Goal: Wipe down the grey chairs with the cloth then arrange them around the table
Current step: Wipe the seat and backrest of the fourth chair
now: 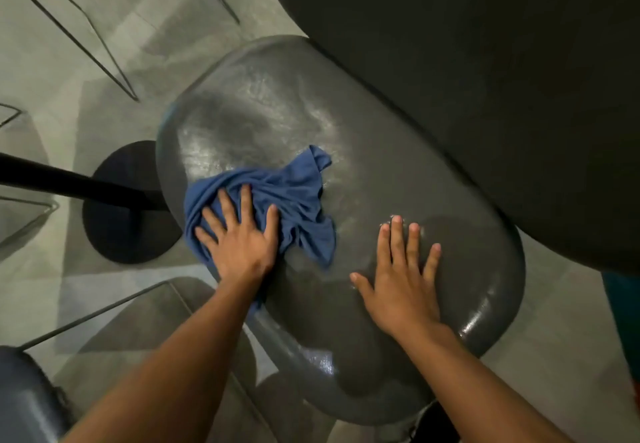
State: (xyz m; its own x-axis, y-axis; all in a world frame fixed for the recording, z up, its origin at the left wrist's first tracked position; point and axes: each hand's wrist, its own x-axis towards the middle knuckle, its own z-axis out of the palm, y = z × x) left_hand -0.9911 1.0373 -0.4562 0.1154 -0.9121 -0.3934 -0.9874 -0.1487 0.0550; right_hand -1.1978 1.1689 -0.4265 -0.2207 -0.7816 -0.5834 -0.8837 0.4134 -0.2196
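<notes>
A glossy grey chair (pixel 277 113) fills the middle of the head view, its seat showing damp streaks. A crumpled blue cloth (pixel 294 200) lies on the seat's left part. My left hand (pixel 239 234) presses flat on the cloth with fingers spread. My right hand (pixel 401 276) rests flat on the bare seat to the right of the cloth, fingers straight. A large dark round table (pixel 485 79) overhangs the chair's far right side.
A black round pedestal base (pixel 117 221) with a dark pole stands left of the chair. Thin wire chair legs (pixel 86 37) cross the tiled floor at top left. Another grey chair's edge (pixel 24 397) shows at bottom left.
</notes>
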